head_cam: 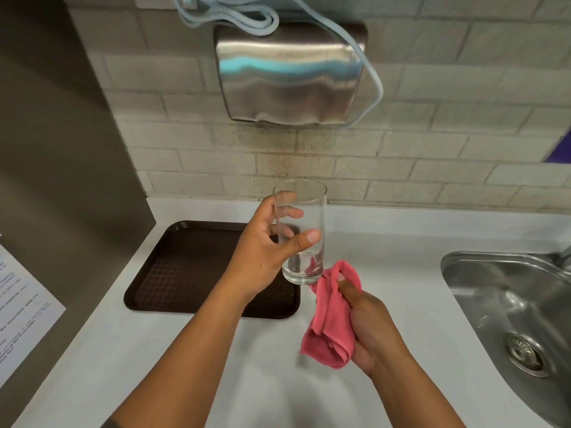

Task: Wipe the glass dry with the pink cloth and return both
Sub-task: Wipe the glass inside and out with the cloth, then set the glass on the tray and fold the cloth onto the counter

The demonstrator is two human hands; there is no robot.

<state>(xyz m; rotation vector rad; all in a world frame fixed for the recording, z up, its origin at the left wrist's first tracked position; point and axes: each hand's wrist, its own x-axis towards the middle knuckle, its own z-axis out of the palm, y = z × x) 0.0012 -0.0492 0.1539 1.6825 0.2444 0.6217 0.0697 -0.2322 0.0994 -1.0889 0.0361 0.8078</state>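
A tall clear glass (309,211) is held upright above the white counter by my left hand (262,251), thumb in front and fingers wrapped behind it. Just below and to the right, my right hand (370,322) grips a bunched pink cloth (330,319). The cloth's top fold touches the glass's base at its right side. The glass looks empty.
A dark brown tray (173,273) lies on the counter (386,242) under my left hand. A steel sink (509,304) with a drain is at the right. A metal hand dryer (290,72) hangs on the tiled wall above. A grey panel with a paper notice (18,310) stands at the left.
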